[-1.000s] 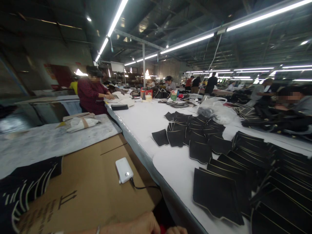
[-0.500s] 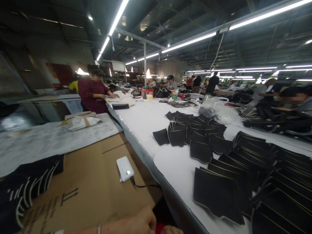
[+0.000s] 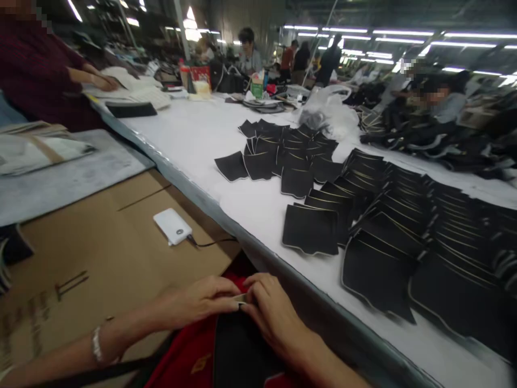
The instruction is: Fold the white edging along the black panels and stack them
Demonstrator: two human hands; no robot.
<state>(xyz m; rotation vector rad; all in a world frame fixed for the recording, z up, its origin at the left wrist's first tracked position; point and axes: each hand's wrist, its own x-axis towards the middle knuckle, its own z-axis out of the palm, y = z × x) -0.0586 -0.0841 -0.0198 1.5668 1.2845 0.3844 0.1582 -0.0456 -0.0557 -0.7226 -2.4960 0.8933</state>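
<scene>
My left hand [image 3: 205, 299] and my right hand [image 3: 269, 304] meet low in the middle of the view, fingers pinched together. Between them they grip the pale upper edge of a black fabric panel [image 3: 242, 345]. This panel hangs down over red cloth [image 3: 181, 355] at my lap. A bracelet circles my left wrist. To the right, many similar black panels [image 3: 311, 229] with light edges lie overlapped in rows on the white table [image 3: 194, 151].
Left of my hands a white power bank [image 3: 173, 226] with a black cable rests on a cardboard sheet [image 3: 121, 242]. A clear plastic bag [image 3: 333, 110] sits farther back on the table. A person in a dark red top [image 3: 36, 70] stands at the far left, others behind.
The view has tilted down and turned right. Both hands, only partly seen at the bottom edge before, are now in full view with the black panel between them.
</scene>
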